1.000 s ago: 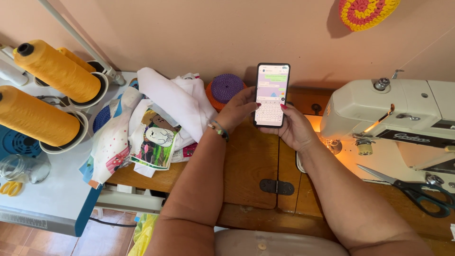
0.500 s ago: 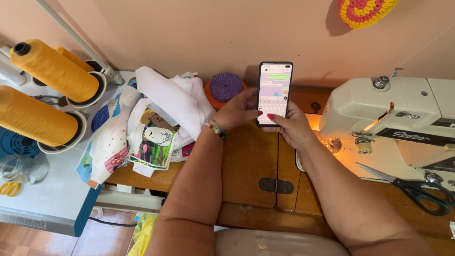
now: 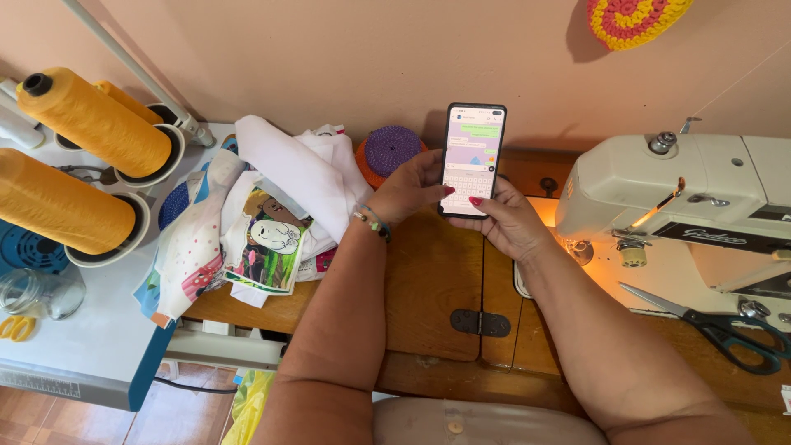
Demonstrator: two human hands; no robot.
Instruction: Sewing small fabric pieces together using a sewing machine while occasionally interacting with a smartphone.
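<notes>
We saw the phone (image 3: 473,160) held upright above the wooden table (image 3: 428,272), both hands around it: left hand (image 3: 412,185) clasped its left edge, right hand (image 3: 504,221) cupped it from below, thumbs at the on-screen keyboard (chat open, typing apparently under way, nothing sewn). Printed fabric pieces (image 3: 259,222) lay to the left, scissors (image 3: 725,325) and sewing machine (image 3: 684,194) untouched at right.

wooden table (image 3: 428,272) | sewing machine (image 3: 676,189) | scissors (image 3: 717,325) | printed fabric pile (image 3: 264,222)
</notes>
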